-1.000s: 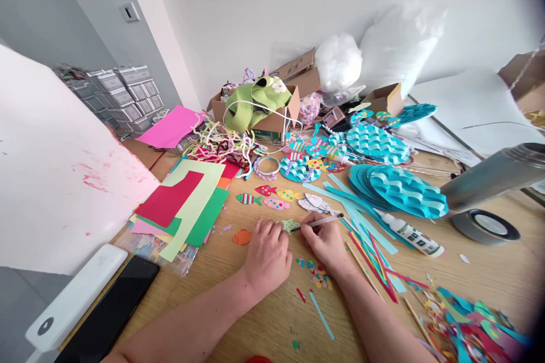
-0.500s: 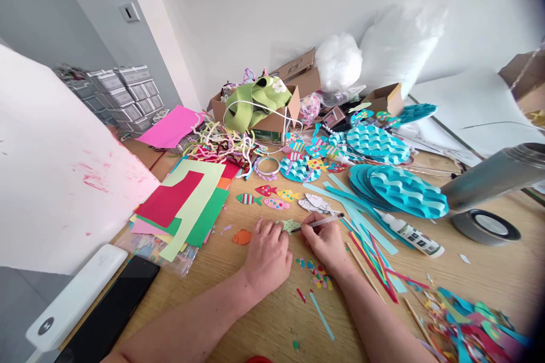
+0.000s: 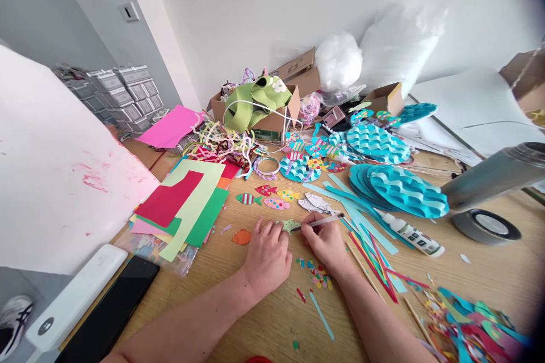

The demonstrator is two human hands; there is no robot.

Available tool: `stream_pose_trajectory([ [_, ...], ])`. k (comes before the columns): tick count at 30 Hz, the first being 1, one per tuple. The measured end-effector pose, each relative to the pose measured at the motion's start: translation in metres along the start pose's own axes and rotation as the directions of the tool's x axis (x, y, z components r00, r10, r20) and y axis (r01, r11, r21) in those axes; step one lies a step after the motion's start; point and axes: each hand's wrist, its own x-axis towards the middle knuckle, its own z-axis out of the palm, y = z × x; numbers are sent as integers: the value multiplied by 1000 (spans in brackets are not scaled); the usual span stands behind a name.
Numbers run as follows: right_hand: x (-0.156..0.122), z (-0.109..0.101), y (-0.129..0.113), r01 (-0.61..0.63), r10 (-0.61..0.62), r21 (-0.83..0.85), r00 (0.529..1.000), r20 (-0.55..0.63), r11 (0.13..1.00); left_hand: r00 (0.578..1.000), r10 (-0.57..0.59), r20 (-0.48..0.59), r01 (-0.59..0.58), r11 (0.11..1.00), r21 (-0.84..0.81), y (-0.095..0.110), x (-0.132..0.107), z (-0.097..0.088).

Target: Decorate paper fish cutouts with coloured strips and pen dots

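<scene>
A pale green paper fish [image 3: 289, 225] with dark dots lies on the table between my hands. My left hand [image 3: 268, 252], palm down with bent fingers, holds its left end against the wood. Between the thumb and fingers of my right hand [image 3: 326, 241] is a slim pen [image 3: 319, 222] with a dark tip, which is at the fish's right side. An orange paper fish [image 3: 242, 237] lies just left of my left hand. Beyond them are several decorated paper fish [image 3: 276, 203] and white fish cutouts [image 3: 315, 203]. Small coloured paper dots [image 3: 320, 278] are scattered between my wrists.
Coloured paper sheets [image 3: 204, 218], a black phone [image 3: 110, 309] and a white device [image 3: 79, 295] lie left. On the right are blue wavy discs [image 3: 406, 190], a glue bottle [image 3: 413, 235], paper strips [image 3: 374, 261], a metal flask [image 3: 494, 176], its lid [image 3: 485, 227] and paper scraps [image 3: 472, 323].
A shoe has come into view at the lower left edge. My hands, the pen and the green fish are almost where they were.
</scene>
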Motion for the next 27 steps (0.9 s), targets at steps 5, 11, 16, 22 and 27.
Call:
stream_pose_trajectory([
  [5,0,0,-2,-10,10,-1,1000,-8,1000,1000,7,5,-7,1000,12,0,0,0],
  [11,1,0,-1,3,-3,-23,1000,-2,1000,1000,-2,3,2,1000,5,-1,1,1],
  [16,0,0,0,-6,6,-15,1000,-4,1000,1000,-1,2,1,1000,-5,-1,1,1],
  [22,0,0,-1,-2,2,-2,1000,-8,1000,1000,7,3,-7,1000,7,-1,0,1],
  [27,0,0,-1,1,-1,-8,1000,4,1000,1000,3,2,-3,1000,8,0,0,1],
])
